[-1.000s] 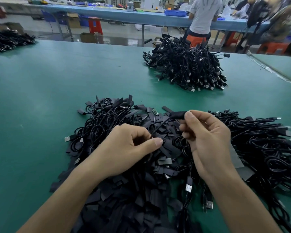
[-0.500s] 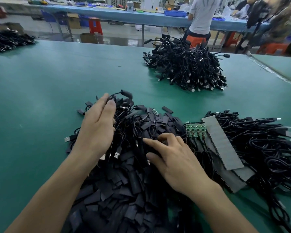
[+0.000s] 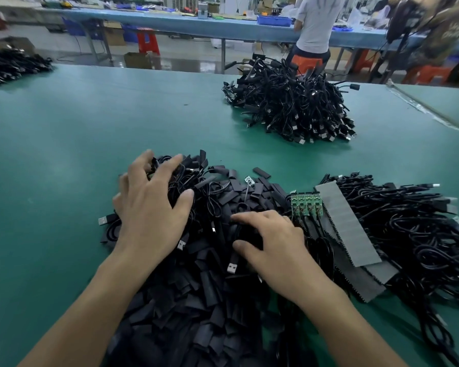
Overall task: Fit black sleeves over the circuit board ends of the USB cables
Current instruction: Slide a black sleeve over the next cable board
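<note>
Head view: left hand (image 3: 149, 215), right hand (image 3: 273, 247), fingers (image 3: 249, 217) spread and empty, atop sleeves (image 3: 196, 292) and USB cables (image 3: 212, 205), circuit boards (image 3: 306, 205) alongside.

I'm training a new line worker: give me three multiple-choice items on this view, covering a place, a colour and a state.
1. The green board strip lies: A) left of the left hand; B) beside the grey strip; C) on the floor.
2. The table is: A) white; B) green; C) red.
3. The left hand is: A) a fist; B) lifted clear; C) spread on the cables.
Answers: B, its edge adjoins the grey strip; B, the surface is green throughout; C, the fingers splay over the pile.
</note>
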Available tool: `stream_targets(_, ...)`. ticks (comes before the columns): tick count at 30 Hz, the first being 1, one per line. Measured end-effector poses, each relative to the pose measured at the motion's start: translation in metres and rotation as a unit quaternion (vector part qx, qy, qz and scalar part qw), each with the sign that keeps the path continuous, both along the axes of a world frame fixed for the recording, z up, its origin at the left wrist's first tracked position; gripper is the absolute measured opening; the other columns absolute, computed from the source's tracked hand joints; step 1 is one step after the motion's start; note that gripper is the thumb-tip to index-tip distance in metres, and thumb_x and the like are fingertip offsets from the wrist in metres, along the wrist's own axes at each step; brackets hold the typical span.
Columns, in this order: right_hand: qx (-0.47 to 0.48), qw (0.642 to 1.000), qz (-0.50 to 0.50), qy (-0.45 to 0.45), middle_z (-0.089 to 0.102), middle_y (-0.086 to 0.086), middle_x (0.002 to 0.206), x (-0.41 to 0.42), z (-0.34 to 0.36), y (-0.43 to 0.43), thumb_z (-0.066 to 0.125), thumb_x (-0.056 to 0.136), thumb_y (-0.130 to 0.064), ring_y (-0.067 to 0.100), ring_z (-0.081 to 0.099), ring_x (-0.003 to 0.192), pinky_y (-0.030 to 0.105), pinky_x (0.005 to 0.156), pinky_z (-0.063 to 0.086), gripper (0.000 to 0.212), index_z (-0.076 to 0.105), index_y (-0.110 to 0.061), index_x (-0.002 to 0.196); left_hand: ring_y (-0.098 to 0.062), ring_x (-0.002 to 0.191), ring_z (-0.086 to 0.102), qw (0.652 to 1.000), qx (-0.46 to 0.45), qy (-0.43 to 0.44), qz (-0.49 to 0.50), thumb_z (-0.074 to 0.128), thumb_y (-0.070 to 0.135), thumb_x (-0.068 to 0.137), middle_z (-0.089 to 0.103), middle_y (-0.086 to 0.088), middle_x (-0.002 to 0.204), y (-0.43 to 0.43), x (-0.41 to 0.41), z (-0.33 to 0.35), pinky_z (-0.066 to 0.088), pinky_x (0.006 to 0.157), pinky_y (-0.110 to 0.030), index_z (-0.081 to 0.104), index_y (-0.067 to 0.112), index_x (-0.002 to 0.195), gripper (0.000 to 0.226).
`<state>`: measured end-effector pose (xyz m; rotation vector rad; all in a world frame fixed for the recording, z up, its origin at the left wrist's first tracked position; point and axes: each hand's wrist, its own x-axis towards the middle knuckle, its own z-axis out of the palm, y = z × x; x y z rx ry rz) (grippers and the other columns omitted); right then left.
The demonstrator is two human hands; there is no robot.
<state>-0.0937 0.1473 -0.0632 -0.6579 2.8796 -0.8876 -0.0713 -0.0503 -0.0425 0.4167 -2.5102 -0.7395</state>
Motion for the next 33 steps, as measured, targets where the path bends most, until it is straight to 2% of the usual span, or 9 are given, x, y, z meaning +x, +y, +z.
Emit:
stream_targets(3, 0.024, 0.999, 0.000, 0.031, 0.051, -0.013, 0.126, 0.002, -0.004, -0.004, 0.062, 0.094, -0.040, 0.012, 0.039, 0.123, 0.031, 0.101, 0.026, 0.031, 0.060, -0.042, 0.125, -0.012, 0.106, 0.051, 0.992, 0.015, 0.119, -0.047, 0.069, 0.025, 0.088, 0.056, 0.015, 0.107, 0.007, 0.002, 0.007, 0.035, 0.090, -0.022, 0.067, 0.036, 0.103, 0.019)
stream_targets(6, -0.067, 0.996, -0.023, 0.049, 0.057, -0.013, 0.114, 0.003, -0.004, -0.006, 0.073, 0.087, -0.027, 0.010, 0.049, 0.115, 0.030, 0.103, 0.039, 0.027, 0.070, -0.034, 0.113, -0.003, 0.070, 0.064, 0.978, 0.111, 0.108, -0.138, 0.069, 0.022, 0.087, 0.069, 0.014, 0.074, 0.013, 0.002, 0.008, 0.047, 0.065, -0.012, 0.067, 0.036, 0.084, 0.015)
stream_targets(10, -0.252, 0.966, -0.012, 0.054, 0.064, -0.017, 0.093, 0.003, 0.004, -0.009, 0.079, 0.078, -0.004, 0.001, 0.062, 0.086, 0.010, 0.076, 0.046, 0.030, 0.077, -0.032, 0.088, -0.015, 0.075, 0.074, 0.932, 0.288, -0.010, -0.220, 0.069, 0.034, 0.090, 0.076, 0.002, 0.079, 0.022, 0.003, 0.003, 0.061, 0.061, -0.033, 0.072, 0.028, 0.093, 0.007)
stream_targets(14, -0.340, 0.936, 0.089, -0.017, 0.069, -0.015, 0.096, 0.011, 0.012, -0.012, 0.077, 0.077, -0.001, 0.007, 0.067, 0.096, 0.020, 0.084, 0.052, 0.033, 0.076, -0.033, 0.082, -0.025, 0.079, 0.072, 0.895, 0.371, -0.020, -0.246, 0.062, 0.052, 0.089, 0.074, -0.015, 0.086, 0.022, 0.001, 0.001, 0.061, 0.069, -0.034, 0.076, 0.016, 0.091, 0.038)
stream_targets(20, -0.250, 0.967, 0.039, -0.001, 0.071, -0.019, 0.088, 0.001, 0.011, 0.000, 0.066, 0.089, -0.003, -0.004, 0.065, 0.085, 0.013, 0.075, 0.049, 0.026, 0.076, -0.027, 0.092, -0.015, 0.057, 0.063, 0.898, 0.390, 0.037, -0.198, 0.044, 0.015, 0.105, 0.068, 0.001, 0.060, 0.021, -0.003, 0.001, 0.052, 0.061, -0.028, 0.070, 0.018, 0.096, 0.028)
stream_targets(24, 0.064, 0.994, -0.048, 0.081, 0.059, -0.010, 0.122, -0.011, 0.010, 0.016, 0.060, 0.095, -0.031, 0.013, 0.051, 0.116, 0.032, 0.101, 0.041, 0.032, 0.062, -0.030, 0.127, -0.005, 0.041, 0.028, 0.900, 0.387, 0.066, -0.191, 0.046, 0.023, 0.105, 0.033, 0.012, 0.050, 0.018, -0.001, 0.006, 0.025, 0.038, -0.018, 0.068, 0.037, 0.109, 0.026)
stream_targets(26, 0.173, 0.983, -0.039, 0.052, 0.048, -0.008, 0.132, -0.011, 0.006, 0.019, 0.050, 0.096, -0.051, 0.019, 0.040, 0.125, 0.038, 0.102, 0.032, 0.046, 0.048, -0.033, 0.138, -0.005, 0.041, 0.029, 0.927, 0.313, 0.093, -0.183, 0.053, 0.035, 0.100, 0.038, 0.011, 0.047, 0.018, 0.001, 0.008, 0.026, 0.038, -0.018, 0.072, 0.035, 0.101, 0.019)
stream_targets(29, 0.183, 0.982, -0.025, 0.042, 0.045, -0.008, 0.129, -0.010, 0.004, 0.016, 0.046, 0.096, -0.058, 0.019, 0.038, 0.124, 0.041, 0.099, 0.028, 0.048, 0.048, -0.035, 0.138, -0.009, 0.052, 0.050, 0.953, 0.243, 0.114, -0.140, 0.064, 0.034, 0.093, 0.064, 0.008, 0.061, 0.015, 0.002, 0.008, 0.046, 0.052, -0.023, 0.072, 0.032, 0.084, 0.012)
stream_targets(33, 0.141, 0.988, -0.040, 0.053, 0.056, -0.012, 0.121, -0.011, 0.005, 0.017, 0.054, 0.094, -0.053, 0.014, 0.046, 0.121, 0.037, 0.097, 0.028, 0.036, 0.058, -0.038, 0.126, -0.009, 0.049, 0.044, 0.965, 0.214, 0.098, -0.116, 0.062, 0.036, 0.094, 0.053, 0.009, 0.051, 0.012, 0.001, 0.006, 0.052, 0.050, -0.040, 0.072, 0.034, 0.082, 0.015)
